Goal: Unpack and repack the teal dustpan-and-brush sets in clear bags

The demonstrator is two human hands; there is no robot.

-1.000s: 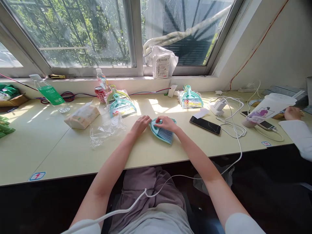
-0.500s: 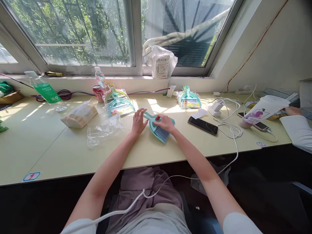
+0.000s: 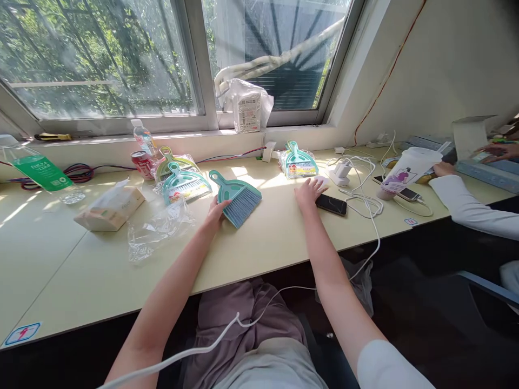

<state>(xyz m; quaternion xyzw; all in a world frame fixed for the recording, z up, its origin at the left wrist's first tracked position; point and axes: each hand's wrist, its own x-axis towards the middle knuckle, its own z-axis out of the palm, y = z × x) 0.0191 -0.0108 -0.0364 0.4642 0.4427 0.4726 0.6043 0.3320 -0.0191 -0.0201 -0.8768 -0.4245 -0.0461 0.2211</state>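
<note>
A teal mini dustpan and brush set (image 3: 242, 204) has its grey bristles toward me and its looped handle pointing away to the left. My left hand (image 3: 215, 212) grips the set's left edge, thumb on top and its other fingers mostly hidden. Over to the right, my right hand (image 3: 308, 193) lies with fingers spread beside a black phone (image 3: 333, 205), covering its left end. White paper (image 3: 323, 181) shows at those fingertips; whether they touch it I cannot tell. Crumpled clear plastic wrapping (image 3: 160, 229) lies left of my left hand.
Packaged dustpan sets (image 3: 184, 183) lie back left, with another pile (image 3: 299, 162) back right. Leftward are a tissue pack (image 3: 111, 208), a red can (image 3: 142, 163) and a green-labelled bottle (image 3: 44, 172). Rightward are white cables (image 3: 367, 202), a cup (image 3: 409, 172) and another person's sleeve (image 3: 466, 200).
My right hand has left the dustpan and brush and moved right to the phone and paper. My left hand has shifted from the handle to the set's left edge. The view has turned right.
</note>
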